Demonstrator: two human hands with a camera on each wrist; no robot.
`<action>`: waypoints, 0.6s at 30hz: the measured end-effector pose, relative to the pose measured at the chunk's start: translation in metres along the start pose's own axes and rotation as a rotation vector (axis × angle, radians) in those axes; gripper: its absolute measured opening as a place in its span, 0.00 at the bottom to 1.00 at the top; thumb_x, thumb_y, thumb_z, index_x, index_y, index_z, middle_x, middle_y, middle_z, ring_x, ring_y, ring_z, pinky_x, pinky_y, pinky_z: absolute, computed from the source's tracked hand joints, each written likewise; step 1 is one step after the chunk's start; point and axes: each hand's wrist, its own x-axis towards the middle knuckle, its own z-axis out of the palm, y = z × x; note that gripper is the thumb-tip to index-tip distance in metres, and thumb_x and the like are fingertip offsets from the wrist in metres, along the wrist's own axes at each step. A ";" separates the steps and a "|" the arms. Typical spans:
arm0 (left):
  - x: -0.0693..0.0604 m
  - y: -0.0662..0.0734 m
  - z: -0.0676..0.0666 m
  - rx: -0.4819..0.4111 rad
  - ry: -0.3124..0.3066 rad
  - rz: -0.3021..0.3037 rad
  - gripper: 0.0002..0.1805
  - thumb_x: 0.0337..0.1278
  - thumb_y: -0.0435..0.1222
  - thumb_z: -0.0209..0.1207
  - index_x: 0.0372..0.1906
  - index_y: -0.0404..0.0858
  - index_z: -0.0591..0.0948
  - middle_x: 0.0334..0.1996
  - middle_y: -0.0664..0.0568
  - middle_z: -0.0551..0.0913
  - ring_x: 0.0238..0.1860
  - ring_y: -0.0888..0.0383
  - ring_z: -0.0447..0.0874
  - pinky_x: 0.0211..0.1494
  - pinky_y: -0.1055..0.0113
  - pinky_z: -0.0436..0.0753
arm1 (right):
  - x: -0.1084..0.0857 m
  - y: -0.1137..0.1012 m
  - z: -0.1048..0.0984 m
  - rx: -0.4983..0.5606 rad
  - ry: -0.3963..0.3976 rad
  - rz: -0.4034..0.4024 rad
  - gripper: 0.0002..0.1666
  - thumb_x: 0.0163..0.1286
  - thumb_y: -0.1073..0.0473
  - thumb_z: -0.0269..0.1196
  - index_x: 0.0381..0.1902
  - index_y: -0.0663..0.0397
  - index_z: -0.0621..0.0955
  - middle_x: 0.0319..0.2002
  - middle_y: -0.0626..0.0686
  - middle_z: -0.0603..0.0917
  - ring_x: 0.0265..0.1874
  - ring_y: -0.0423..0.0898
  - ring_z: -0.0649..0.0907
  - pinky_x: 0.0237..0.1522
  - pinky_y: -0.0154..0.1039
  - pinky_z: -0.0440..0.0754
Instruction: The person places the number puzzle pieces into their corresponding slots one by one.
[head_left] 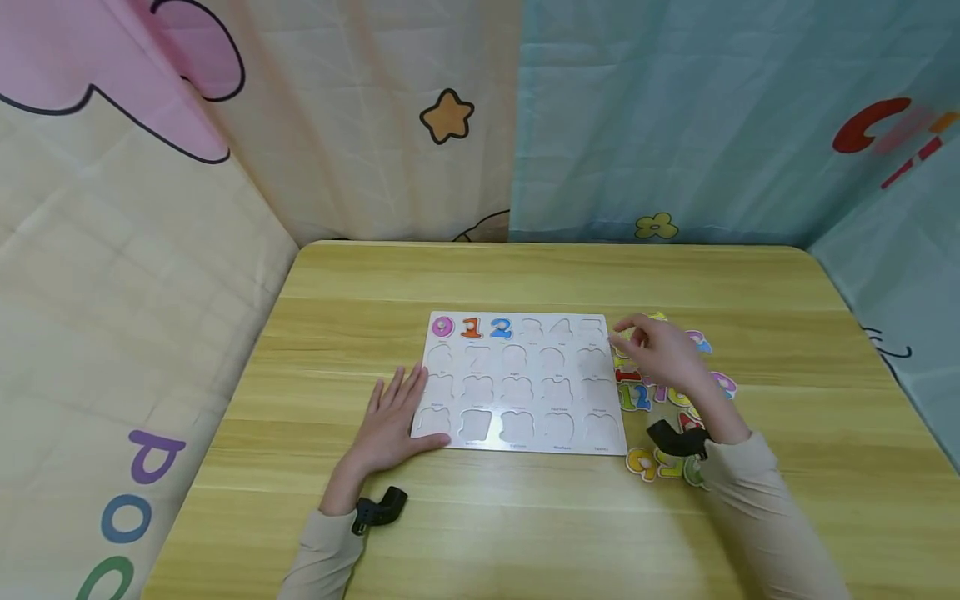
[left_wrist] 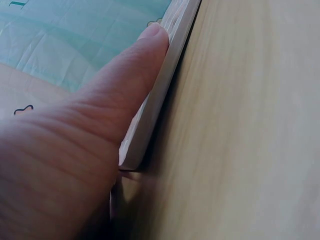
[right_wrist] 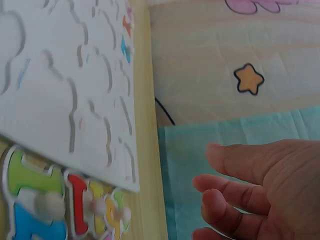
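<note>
A white number puzzle board (head_left: pixel 495 408) lies flat on the table, with a purple 0 (head_left: pixel 443 327), an orange 1 (head_left: pixel 472 327) and a blue 2 (head_left: pixel 501 328) in its top row; its other recesses hold no pieces. My left hand (head_left: pixel 390 422) rests at the board's near left corner, fingers spread along the left side, the thumb (left_wrist: pixel 145 55) over the front edge. Above the loose number pieces, past the board's right edge, hovers my right hand (head_left: pixel 670 354). Its loosely bent fingers (right_wrist: pixel 232 155) hold nothing in the right wrist view.
Several loose number pieces crowd the table (head_left: pixel 300 492) right of the board, among them a green and blue 12 (head_left: pixel 635 398) and a yellow-orange 9 (head_left: pixel 641 463). Small knobs stand up from the pieces. Printed curtains (head_left: pixel 375 125) hang along the table's back and sides.
</note>
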 end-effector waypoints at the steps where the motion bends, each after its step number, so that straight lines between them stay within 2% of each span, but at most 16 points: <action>1: 0.000 0.001 -0.001 0.000 -0.001 0.000 0.60 0.47 0.65 0.59 0.75 0.35 0.47 0.75 0.46 0.44 0.73 0.45 0.33 0.70 0.47 0.31 | -0.007 0.007 -0.004 0.004 0.023 0.006 0.20 0.69 0.50 0.60 0.47 0.62 0.80 0.22 0.51 0.74 0.15 0.46 0.70 0.16 0.39 0.66; 5: 0.001 0.001 -0.001 0.004 -0.007 -0.002 0.60 0.47 0.65 0.59 0.75 0.35 0.47 0.75 0.46 0.44 0.73 0.45 0.33 0.70 0.47 0.30 | -0.038 0.026 -0.011 -0.006 0.081 0.017 0.17 0.69 0.53 0.60 0.43 0.63 0.81 0.19 0.49 0.73 0.17 0.45 0.69 0.17 0.38 0.65; 11: 0.002 0.000 0.000 0.006 -0.017 -0.005 0.60 0.47 0.66 0.58 0.75 0.36 0.46 0.75 0.47 0.43 0.73 0.46 0.31 0.70 0.48 0.29 | -0.081 0.042 -0.007 -0.017 0.050 0.067 0.14 0.67 0.54 0.63 0.39 0.60 0.83 0.18 0.47 0.70 0.18 0.44 0.68 0.18 0.36 0.63; 18: 0.002 -0.004 0.003 0.014 -0.018 -0.010 0.60 0.47 0.67 0.58 0.75 0.35 0.45 0.75 0.47 0.42 0.73 0.47 0.30 0.70 0.48 0.29 | -0.112 0.051 -0.010 -0.011 0.111 0.170 0.17 0.68 0.51 0.61 0.40 0.61 0.82 0.20 0.49 0.72 0.20 0.44 0.69 0.19 0.35 0.64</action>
